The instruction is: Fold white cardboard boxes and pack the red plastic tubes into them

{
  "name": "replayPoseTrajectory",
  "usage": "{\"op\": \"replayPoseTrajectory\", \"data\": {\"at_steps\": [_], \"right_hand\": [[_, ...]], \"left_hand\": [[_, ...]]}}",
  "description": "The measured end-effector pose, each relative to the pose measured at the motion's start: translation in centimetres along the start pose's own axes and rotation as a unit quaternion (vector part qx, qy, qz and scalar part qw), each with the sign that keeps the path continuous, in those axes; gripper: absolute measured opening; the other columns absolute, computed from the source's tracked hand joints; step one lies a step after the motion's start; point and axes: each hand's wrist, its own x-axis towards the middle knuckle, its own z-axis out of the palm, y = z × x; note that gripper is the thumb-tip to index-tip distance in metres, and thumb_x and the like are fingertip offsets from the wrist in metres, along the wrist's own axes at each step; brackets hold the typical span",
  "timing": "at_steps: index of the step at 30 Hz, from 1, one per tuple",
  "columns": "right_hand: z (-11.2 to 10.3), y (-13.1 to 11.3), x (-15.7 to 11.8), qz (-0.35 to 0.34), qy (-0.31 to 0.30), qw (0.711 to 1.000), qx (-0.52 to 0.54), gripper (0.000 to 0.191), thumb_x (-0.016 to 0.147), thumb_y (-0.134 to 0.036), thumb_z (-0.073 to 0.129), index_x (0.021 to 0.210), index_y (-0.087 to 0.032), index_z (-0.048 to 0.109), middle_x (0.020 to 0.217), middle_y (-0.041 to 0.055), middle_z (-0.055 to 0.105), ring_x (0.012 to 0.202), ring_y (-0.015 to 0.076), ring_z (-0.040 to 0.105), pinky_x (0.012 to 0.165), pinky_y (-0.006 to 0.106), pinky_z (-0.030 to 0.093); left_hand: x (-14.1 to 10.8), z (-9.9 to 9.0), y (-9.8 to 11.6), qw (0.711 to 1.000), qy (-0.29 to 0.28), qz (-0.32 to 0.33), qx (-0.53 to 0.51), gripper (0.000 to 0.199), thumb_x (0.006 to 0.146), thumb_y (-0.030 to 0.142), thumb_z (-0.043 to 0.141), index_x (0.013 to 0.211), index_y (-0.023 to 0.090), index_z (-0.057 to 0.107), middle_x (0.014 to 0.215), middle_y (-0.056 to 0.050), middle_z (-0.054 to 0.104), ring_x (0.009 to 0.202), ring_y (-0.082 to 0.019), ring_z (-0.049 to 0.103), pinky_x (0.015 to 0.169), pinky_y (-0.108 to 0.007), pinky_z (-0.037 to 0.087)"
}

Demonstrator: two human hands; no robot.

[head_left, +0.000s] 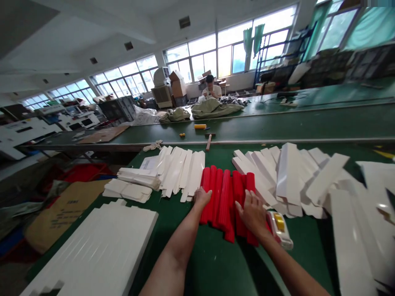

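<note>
Forearms [177, 255]; hands [202, 198] [252, 211] on red tubes [224, 197], axis fwd.

My left hand [203, 198] and right hand [252, 213] touch red tubes [222, 197], maybe ribbed, on green table [210, 263].

The left grip [203, 197] and right grip [252, 210] are both bare, with slender fingers. The left arm [177, 248] and right arm [286, 261] are uncovered from the wrists down to the lower edge of the view.
</note>
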Motion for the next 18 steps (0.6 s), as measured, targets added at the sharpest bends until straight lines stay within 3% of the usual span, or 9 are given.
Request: {"op": "replayPoseTrajectory", "data": {"at_steps": [3, 6, 10, 14, 16, 18], "right_hand": [[0.8, -3.2, -4.2, -0.175, 0.043, 0.984, 0.008, 0.058, 0.093, -0.04, 0.045, 0.14, -0.008, 0.041, 0.145, 0.0205, 0.045, 0.133, 0.0355, 0.038, 0.106, 0.049, 0.034], [2.2, -6.1, -7.4, -0.283, -0.006, 0.959, -0.006, 0.054, 0.089, -0.039, 0.052, 0.137, -0.014, 0.048, 0.14, 0.0146, 0.053, 0.133, 0.0337, 0.041, 0.11, 0.052, 0.027], [3.9, -7.9, -8.6, -0.271, -0.041, 0.961, -0.041, 0.04, 0.086, -0.025, 0.054, 0.125, -0.015, 0.057, 0.128, 0.0144, 0.063, 0.129, 0.0318, 0.048, 0.111, 0.055, 0.022], [5.0, -9.2, -8.0, -0.225, -0.009, 0.973, -0.051, 0.04, 0.086, -0.02, 0.052, 0.125, -0.01, 0.055, 0.121, 0.0186, 0.066, 0.118, 0.0313, 0.058, 0.106, 0.055, 0.032], [5.0, -10.1, -7.6, -0.189, 0.023, 0.98, -0.058, 0.048, 0.087, -0.02, 0.05, 0.133, -0.006, 0.047, 0.127, 0.0246, 0.06, 0.118, 0.0351, 0.057, 0.099, 0.057, 0.038], [4.2, -11.0, -7.2, -0.182, 0.067, 0.979, -0.067, 0.06, 0.087, -0.019, 0.047, 0.144, -0.007, 0.034, 0.143, 0.0256, 0.046, 0.13, 0.0389, 0.045, 0.097, 0.059, 0.038]], "left_hand": [[0.1, 0.5, 0.2, 1.0, -0.007, 0.004, -0.006, 0.038, 0.091, 0.038, 0.059, 0.122, 0.016, 0.055, 0.125, -0.01, 0.057, 0.111, -0.025, 0.058, 0.094, -0.048, 0.05], [0.2, -0.1, -0.5, 0.999, -0.03, 0.008, -0.024, 0.038, 0.091, 0.038, 0.059, 0.122, 0.016, 0.056, 0.125, -0.01, 0.058, 0.111, -0.025, 0.058, 0.093, -0.048, 0.05], [0.2, -2.2, -2.0, 0.995, -0.068, 0.033, -0.062, 0.035, 0.091, 0.037, 0.06, 0.119, 0.015, 0.057, 0.121, -0.01, 0.059, 0.107, -0.023, 0.06, 0.091, -0.046, 0.052], [-0.8, -5.0, -3.5, 0.986, -0.1, 0.072, -0.115, 0.035, 0.092, 0.037, 0.059, 0.118, 0.015, 0.057, 0.121, -0.01, 0.06, 0.107, -0.023, 0.06, 0.091, -0.045, 0.052], [-2.2, -6.1, -4.3, 0.976, -0.134, 0.091, -0.146, 0.034, 0.092, 0.04, 0.057, 0.115, 0.015, 0.059, 0.116, -0.009, 0.062, 0.103, -0.022, 0.062, 0.088, -0.043, 0.053], [-4.1, -7.0, -5.4, 0.96, -0.189, 0.107, -0.175, 0.034, 0.092, 0.043, 0.055, 0.108, 0.014, 0.061, 0.104, -0.007, 0.066, 0.091, -0.019, 0.064, 0.081, -0.038, 0.055]]}}
